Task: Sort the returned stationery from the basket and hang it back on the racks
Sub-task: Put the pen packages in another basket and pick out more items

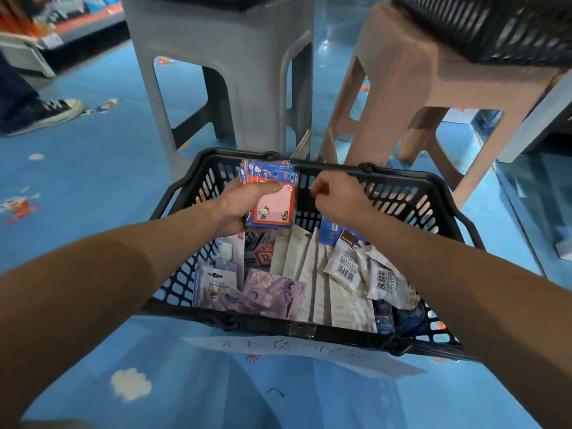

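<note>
Nearest, bottom centre of frame: a white paper sheet with handwritten characters (297, 351) hangs off the near rim of the black perforated plastic shopping basket (173, 193), which sits on the blue patterned floor (77, 168). The writing is too blurred to read.

Inside the basket, lower centre: purple illustrated flat packets (275, 292), long white paper-backed packs (312, 274) and small white barcoded pouches (343, 267), loosely overlapped. Sorting looks early; most stock is unsorted.

Left hand (238, 205), centre frame above the basket: clenched on a fanned stack of red-and-blue cartoon-cat sticky-note packs in clear sleeves (272, 196), thumb across the front pack. Right hand (337, 196), just beside the stack to the right: fingers curled shut, nothing visible in it, not touching the packs.

Risks, as judged:
- The stack is fanned and sleeved in slick film, pinched mostly at one edge. Adding another pack, or loosening the thumb, could let the rear packs slide out into the basket.
- Similar packs may lie buried under the white packs; a partial set could go to the rack.
- Hang holes at the top of the fan are misaligned and would need squaring before going on a peg.

Farther, upper frame: a grey plastic stool (223, 66) and a pinkish-brown plastic stool (411, 72), close behind the basket. A second black mesh basket (495, 29) rests on the brown stool. No racks in view.
</note>
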The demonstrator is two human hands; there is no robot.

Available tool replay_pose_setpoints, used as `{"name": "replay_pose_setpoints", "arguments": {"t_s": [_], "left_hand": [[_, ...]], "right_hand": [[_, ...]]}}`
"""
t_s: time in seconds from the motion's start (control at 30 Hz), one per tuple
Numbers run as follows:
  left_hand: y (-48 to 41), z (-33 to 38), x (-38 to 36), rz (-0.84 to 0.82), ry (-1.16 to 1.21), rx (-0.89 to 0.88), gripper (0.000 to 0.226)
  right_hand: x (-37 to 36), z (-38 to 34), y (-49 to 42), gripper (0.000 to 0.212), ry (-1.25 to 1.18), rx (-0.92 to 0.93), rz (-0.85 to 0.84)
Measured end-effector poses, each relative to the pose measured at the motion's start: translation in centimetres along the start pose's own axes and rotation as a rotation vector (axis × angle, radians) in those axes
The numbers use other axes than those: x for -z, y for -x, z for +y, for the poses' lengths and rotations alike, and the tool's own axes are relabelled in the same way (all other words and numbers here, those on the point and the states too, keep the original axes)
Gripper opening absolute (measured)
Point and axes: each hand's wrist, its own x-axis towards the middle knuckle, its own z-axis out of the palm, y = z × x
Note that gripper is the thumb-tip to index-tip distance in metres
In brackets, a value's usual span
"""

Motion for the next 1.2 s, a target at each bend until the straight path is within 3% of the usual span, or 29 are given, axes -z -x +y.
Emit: {"name": "replay_pose_setpoints", "arguments": {"t_s": [0.13, 0.23, 0.33, 0.5, 0.6, 0.77, 0.87, 1.07, 1.2], "left_hand": [[-0.2, -0.7, -0.3, -0.012, -0.056, 0.021, 0.031], [-0.7, -1.2, -0.6, -0.012, -0.063, 0.042, 0.031], [-1.1, -1.6, -1.0, -0.03, -0.069, 0.052, 0.033], [-1.2, -1.5, -1.2, -0.025, -0.058, 0.059, 0.028], [-1.0, -1.4, -1.3, -0.023, -0.071, 0.06, 0.024], [-0.5, -0.9, -1.4, -0.049, -0.074, 0.091, 0.033], [0.1, -0.5, -1.3, -0.082, -0.075, 0.116, 0.038], [1.5, 0.8, -1.1, -0.136, -0.044, 0.071, 0.029], [2.7, 1.6, -1.0, -0.157, 0.025, 0.084, 0.045]], "right_hand": [[-1.0, 2.0, 0.2, 0.042, 0.542, 0.052, -0.336], [-1.9, 2.5, 0.3, 0.064, 0.708, 0.126, -0.51], [-1.7, 2.8, 0.4, 0.056, 0.802, 0.136, -0.573], [-1.0, 2.3, 0.6, 0.048, 0.919, 0.256, -0.342], [0.7, 2.0, 0.3, 0.033, 0.957, 0.26, -0.23], [2.2, 0.7, 1.4, 0.019, 0.727, 0.331, 0.106], [1.2, -0.5, 2.8, 0.019, 0.673, 0.549, 0.219], [-1.4, -1.6, 4.2, 0.036, 0.724, 0.957, 0.217], [-0.7, -1.1, 3.4, 0.042, 0.635, 0.9, 0.11]]}}
